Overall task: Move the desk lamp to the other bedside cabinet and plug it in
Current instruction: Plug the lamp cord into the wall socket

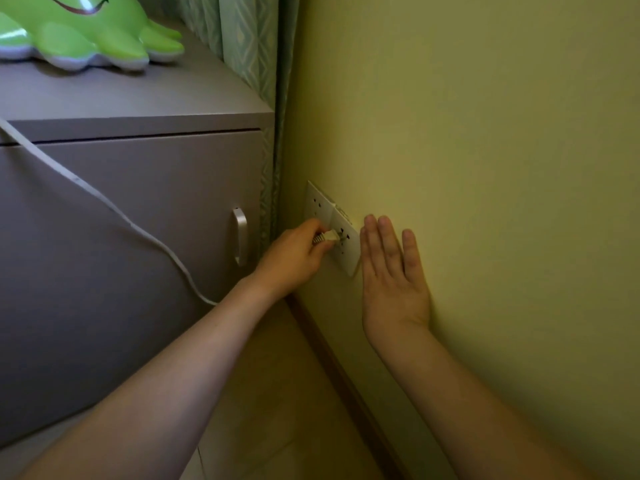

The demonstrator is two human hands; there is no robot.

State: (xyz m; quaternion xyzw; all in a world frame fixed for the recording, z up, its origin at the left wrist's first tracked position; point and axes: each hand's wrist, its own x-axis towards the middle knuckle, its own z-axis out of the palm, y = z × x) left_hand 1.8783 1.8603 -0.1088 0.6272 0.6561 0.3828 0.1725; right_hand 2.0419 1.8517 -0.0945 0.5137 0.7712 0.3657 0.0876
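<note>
The desk lamp (79, 32), a glossy green cartoon figure with a white base, stands at the top left on the grey bedside cabinet (138, 202). Its white cord (114, 209) runs down across the cabinet front and goes out of sight behind my left forearm. My left hand (294, 258) is shut on the white plug (327, 235), whose metal prongs sit at the holes of the near wall socket (346, 247). My right hand (391, 271) lies flat and open against the yellow wall, just right of the socket plate.
A second white socket plate (317, 202) sits beside the first, further along the wall. A patterned green curtain (249, 46) hangs behind the cabinet. The cabinet door has a silver handle (239, 237). A wooden skirting board (346, 375) runs along the tiled floor (277, 410).
</note>
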